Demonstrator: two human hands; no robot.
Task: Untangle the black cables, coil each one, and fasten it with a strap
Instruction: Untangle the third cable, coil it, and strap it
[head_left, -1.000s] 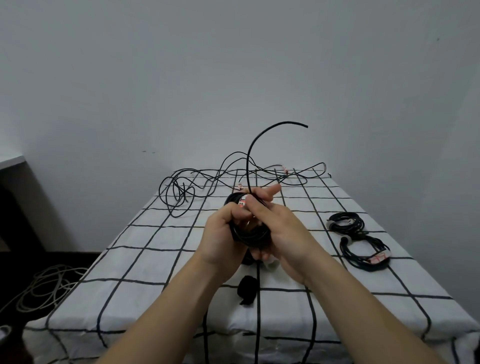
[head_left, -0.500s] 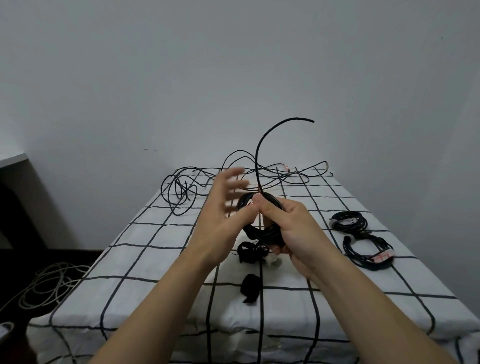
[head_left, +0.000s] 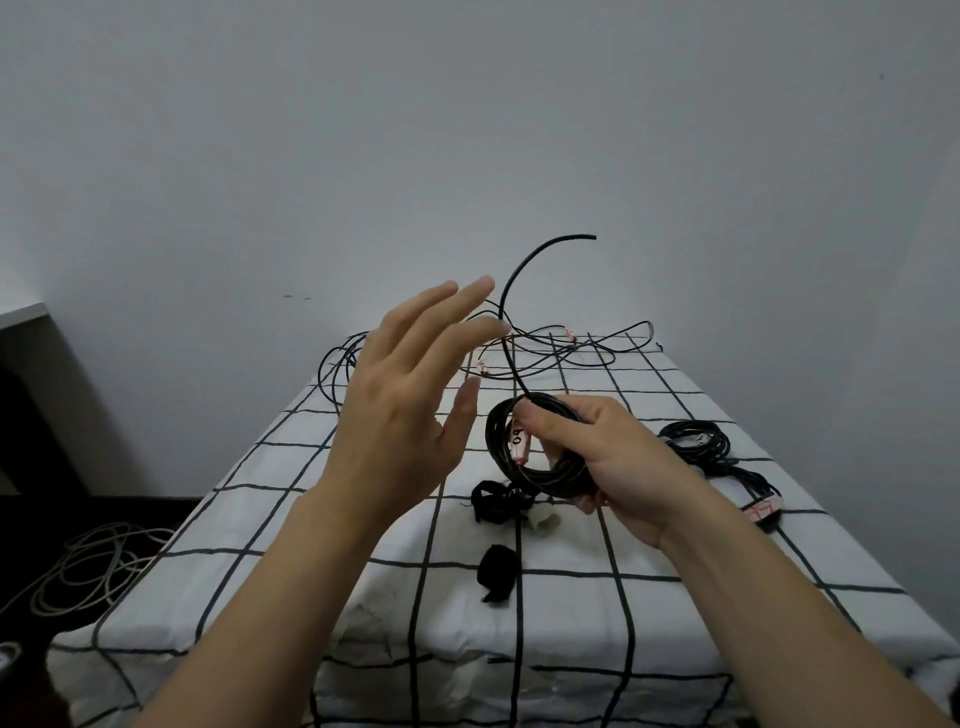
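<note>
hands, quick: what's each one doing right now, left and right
left hand: open, fingers spread, holding nothing
right hand: grips the cable coil

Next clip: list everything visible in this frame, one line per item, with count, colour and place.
held coil: one, black, white tag on it, above the table's middle
cable end: one, black, arcing up from the held coil
tangled cables: count unclear, black, far end of the table
laid coils: two, black, right side of the table, the nearer one tagged
straps: two, black, middle of the table
white scrap: one, beside the farther strap, nature unclear
table: one, white cloth with black grid
floor cable: pale, count unclear, on the dark floor at left
left hand: fingers straight, raised left of the held coil
right hand: grips the held coil
</note>
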